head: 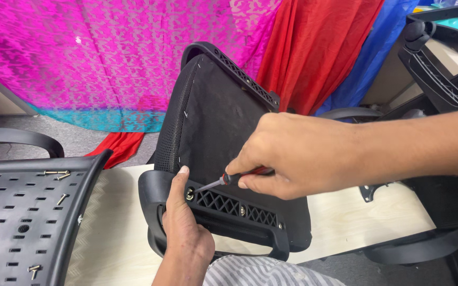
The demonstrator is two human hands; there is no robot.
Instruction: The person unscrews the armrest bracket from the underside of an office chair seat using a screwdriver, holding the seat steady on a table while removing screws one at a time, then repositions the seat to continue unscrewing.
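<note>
A black chair seat (218, 122) with a fabric underside stands tilted on a pale board. Along its lower edge runs a black plastic bracket (229, 209) with a lattice pattern. My left hand (184, 222) grips the bracket's left end, thumb up beside a silver screw (190, 194). My right hand (298, 156) holds a red-and-black screwdriver (234, 179). Its metal tip points down-left onto that screw.
A black perforated chair back (22, 217) lies at the left with several loose screws (56, 172) on it. Pink, red and blue cloths (133, 58) hang behind. More black chair parts (441, 85) crowd the right side. The pale board (117, 233) lies beneath.
</note>
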